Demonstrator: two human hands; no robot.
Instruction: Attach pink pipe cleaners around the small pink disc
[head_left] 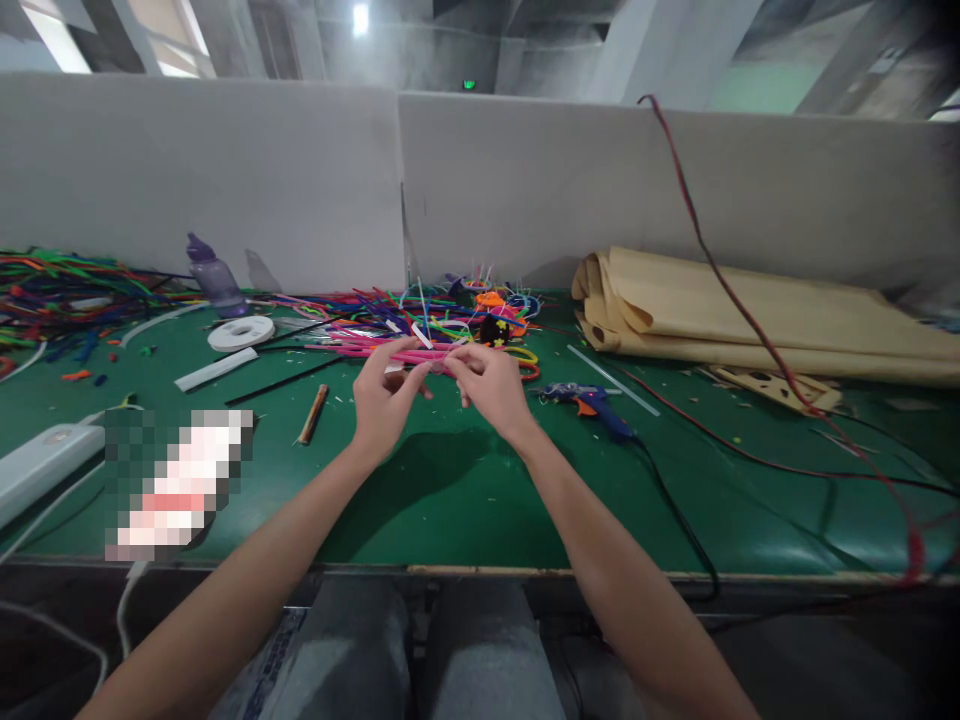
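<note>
- A green table [450, 510] fills the view, with grey partition walls behind it.
- Rolled brown paper [750, 310] lies at the far right.
- A heap of coloured pipe cleaners [352, 315] spreads across the far middle; another heap [52, 285] lies far left.
- A white power strip [41, 465] sits at the left edge.
- A purple bottle [214, 278] stands upright near the wall; contents and label cannot be read.
- A blue glue gun [592, 405] lies just right of the hands.
- The left hand [382, 400] and right hand [491, 385] meet above the table, fingers pinched on a pink pipe cleaner [420, 357] held between them.
</note>
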